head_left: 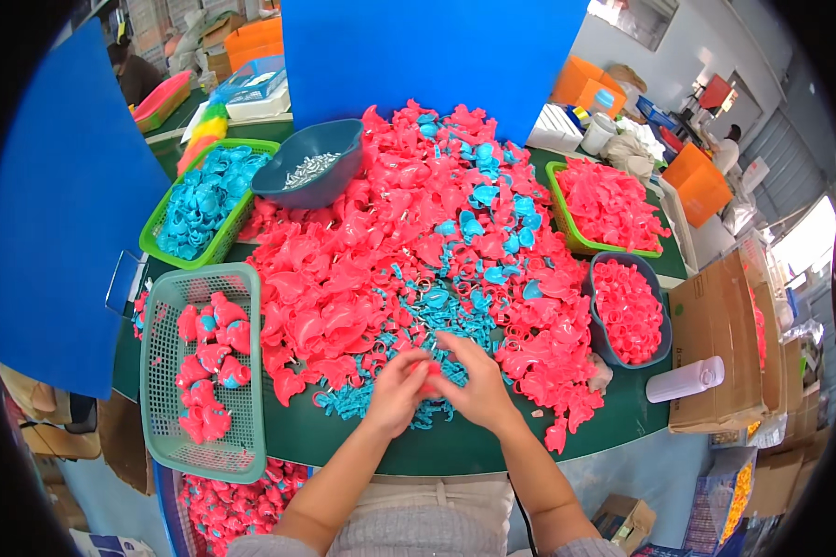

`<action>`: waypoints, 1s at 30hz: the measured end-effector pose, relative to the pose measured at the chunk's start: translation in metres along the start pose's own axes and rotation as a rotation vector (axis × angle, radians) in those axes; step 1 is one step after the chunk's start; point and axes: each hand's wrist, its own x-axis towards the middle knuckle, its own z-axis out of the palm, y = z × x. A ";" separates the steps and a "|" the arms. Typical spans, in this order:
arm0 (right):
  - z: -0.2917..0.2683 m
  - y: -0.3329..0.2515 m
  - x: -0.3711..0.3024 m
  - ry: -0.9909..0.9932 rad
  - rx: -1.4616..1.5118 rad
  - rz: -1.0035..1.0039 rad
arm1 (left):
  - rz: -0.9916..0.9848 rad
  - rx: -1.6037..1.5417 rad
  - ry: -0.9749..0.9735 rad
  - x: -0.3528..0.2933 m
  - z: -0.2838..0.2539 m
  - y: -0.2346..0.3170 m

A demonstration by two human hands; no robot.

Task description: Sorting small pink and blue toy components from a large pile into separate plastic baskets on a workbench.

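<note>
My left hand [399,392] and my right hand [474,382] meet near the front of the table, fingers closed together around a small pink plastic piece [428,379]. Most of that piece is hidden by the fingers, so its exact shape cannot be told. Just beyond and beneath the hands lies a heap of small blue plastic parts [348,401]. A large pile of pink plastic shells [334,269] spreads behind it, with blue shells [472,225] scattered through its right side.
On the left stand a pale green basket [163,371] with joined pink-and-blue pieces, a green basket [221,249] of blue shells and a dark bowl [334,176] of metal bits. To the right are a lime basket [567,227], a grey bowl [661,348], a lilac bottle [683,380] and a cardboard box [711,343].
</note>
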 end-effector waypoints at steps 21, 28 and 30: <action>-0.114 0.077 -0.075 0.520 -0.421 0.166 | 0.543 0.756 1.018 -0.055 -0.407 0.403; -0.101 0.095 -0.100 0.531 -0.699 0.070 | 0.637 1.484 0.144 -0.027 -0.067 0.231; -0.100 0.097 -0.109 0.626 -0.676 0.081 | 0.637 1.660 -0.188 -0.019 -0.016 0.182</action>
